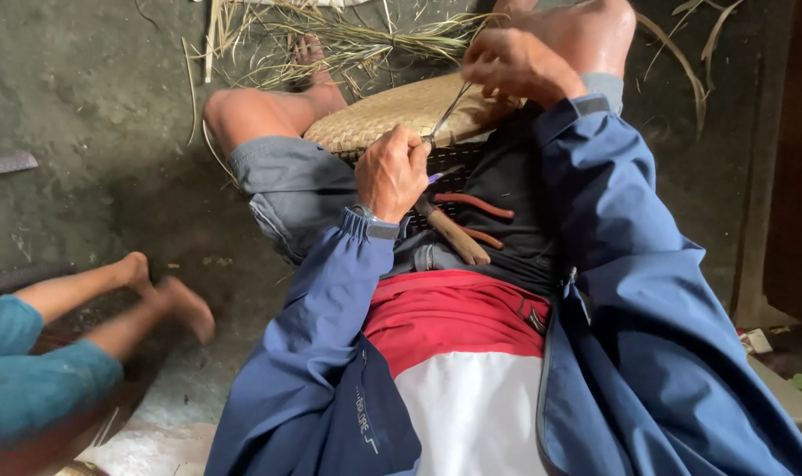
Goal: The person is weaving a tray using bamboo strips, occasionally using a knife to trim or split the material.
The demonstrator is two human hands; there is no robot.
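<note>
Fig.: Weaving step in hand. Woven mat [392, 110] lay across lap; left hand [390, 172] clenched on thin strip [449, 110] w/ tool handle; right hand [515, 63] pinched strip's far end. Next move prob. needs steady tension.

Floor [92, 115]: rough, dark grey concrete, stained. Loose pile of dry straw and split reed strips [348, 35] lies on it just beyond the left hand [390, 172] and right hand [515, 63]. Flat grey metal strip [6, 163] on the floor well left of the left hand. Another person's bare feet [167, 295] rest on the floor, below-left of that hand.
</note>
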